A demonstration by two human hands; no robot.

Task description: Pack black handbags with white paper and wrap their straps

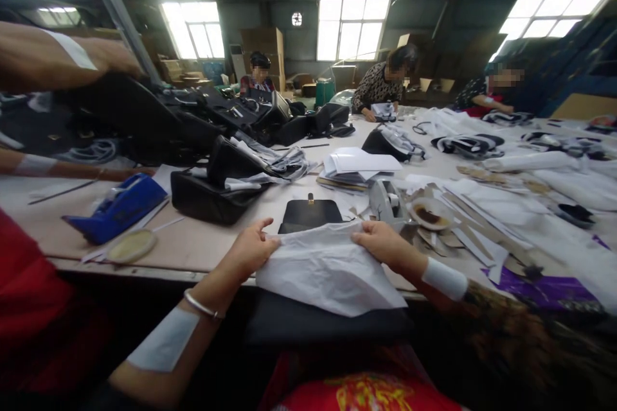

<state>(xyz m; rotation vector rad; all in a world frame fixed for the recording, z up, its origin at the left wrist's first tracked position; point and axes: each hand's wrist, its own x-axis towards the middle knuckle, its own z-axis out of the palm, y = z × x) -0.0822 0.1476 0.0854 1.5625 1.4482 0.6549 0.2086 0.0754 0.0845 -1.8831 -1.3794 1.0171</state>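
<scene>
A thin white sheet [332, 270], creased like tissue paper, stretches between my two hands at the table's front edge. My left hand [253, 247] pinches its upper left corner, with the thumb and forefinger showing. At the upper right corner my right hand [383, 244] is closed on the same sheet. Just behind the sheet, a small black bag [311, 210] with a gold clasp on its flap lies on the table, its lower part covered. Below the sheet, a larger black item [328, 321] rests near my lap; its kind is hard to tell.
Left of my hands sit a blue tape dispenser [120, 205] and black bags [212, 196]. A grey tape dispenser [385, 199], a paper stack [359, 164] and a stained bowl [430, 213] stand right. A co-worker's arm [62, 58] reaches in from the left; other people work across the table.
</scene>
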